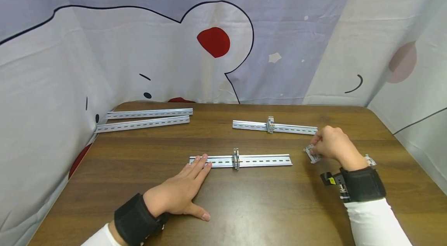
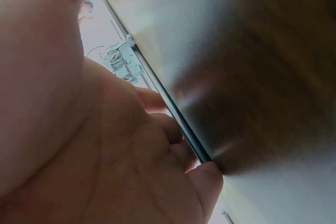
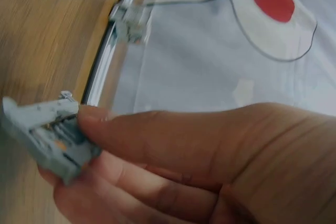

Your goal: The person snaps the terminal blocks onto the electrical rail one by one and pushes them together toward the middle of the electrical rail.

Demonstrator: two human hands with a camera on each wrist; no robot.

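My left hand point(image 1: 181, 189) lies with straight fingers over the left end of the near slotted DIN rail point(image 1: 265, 160). Grey DIN-rail terminal blocks point(image 1: 236, 159) sit upright near the middle of that rail; the left wrist view shows the rail edge point(image 2: 161, 90) running past my fingertips. Off the rail's right end, my right hand point(image 1: 333, 145) pinches a loose grey terminal block point(image 3: 50, 135) between thumb and fingers. In the right wrist view its open side shows small metal and orange parts, and my thumb covers one corner.
Behind, another DIN rail point(image 1: 295, 129) carries terminal blocks point(image 1: 270, 125). Two bare rails, an upper one point(image 1: 150, 113) and a lower one point(image 1: 143, 124), lie at the back left. One more grey piece point(image 1: 370, 160) lies partly behind my right wrist. A printed curtain point(image 1: 157, 44) borders the wooden table point(image 1: 244, 207).
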